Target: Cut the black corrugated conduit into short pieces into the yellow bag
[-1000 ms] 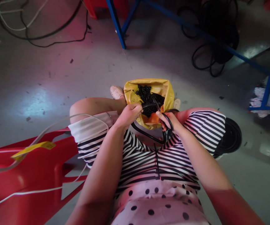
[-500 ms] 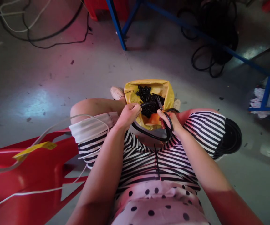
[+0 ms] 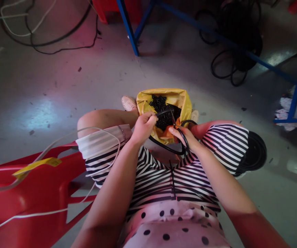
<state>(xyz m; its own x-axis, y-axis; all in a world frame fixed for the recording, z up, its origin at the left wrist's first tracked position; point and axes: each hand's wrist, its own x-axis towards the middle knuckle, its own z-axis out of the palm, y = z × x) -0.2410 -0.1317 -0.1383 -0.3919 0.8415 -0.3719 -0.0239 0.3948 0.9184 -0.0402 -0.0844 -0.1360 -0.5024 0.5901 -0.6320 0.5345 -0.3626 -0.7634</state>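
My left hand (image 3: 145, 124) is closed round a black corrugated tube (image 3: 163, 112), whose free end points right over the sack. In my right hand (image 3: 186, 136) is a pair of scissors (image 3: 182, 137) with black handles, the blades upright at the tube's end. The tube's other length hangs in a loop below both hands and passes behind the right one. Between my feet stands a yellow sack (image 3: 186, 100) with its rim folded out. Many short black tube pieces (image 3: 159, 102) lie inside it.
A red plastic stool (image 3: 34, 193) with a white cable over it stands at my left. A coil of black tube (image 3: 255, 151) lies by my right knee. Ahead are a blue metal frame (image 3: 130, 31) and black cables (image 3: 241, 62) on the floor.
The scissors have moved slightly left and their blades now meet the tube near its end, looking nearly closed. My left hand has shifted a little to the right.
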